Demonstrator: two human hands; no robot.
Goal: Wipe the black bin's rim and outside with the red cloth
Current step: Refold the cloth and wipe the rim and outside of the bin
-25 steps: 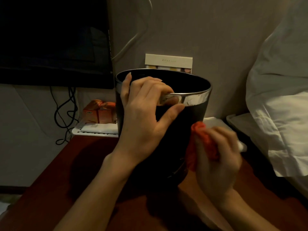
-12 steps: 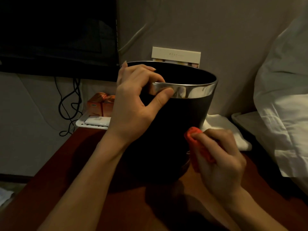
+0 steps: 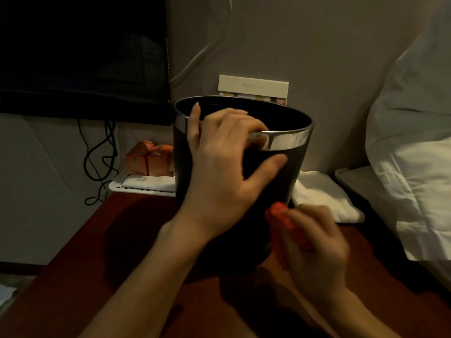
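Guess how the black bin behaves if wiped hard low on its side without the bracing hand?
The black bin looks tall with a narrower base, so it would probably tip or skid on the smooth wooden table. It appears empty, likely light. The left hand gripping its rim suggests bracing is needed.

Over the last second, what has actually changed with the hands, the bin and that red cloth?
The right hand has slid the red cloth lower down the black bin's side, towards its base. The left hand still grips the silver rim, its thumb now lower on the wall. The bin still stands on the wooden table.
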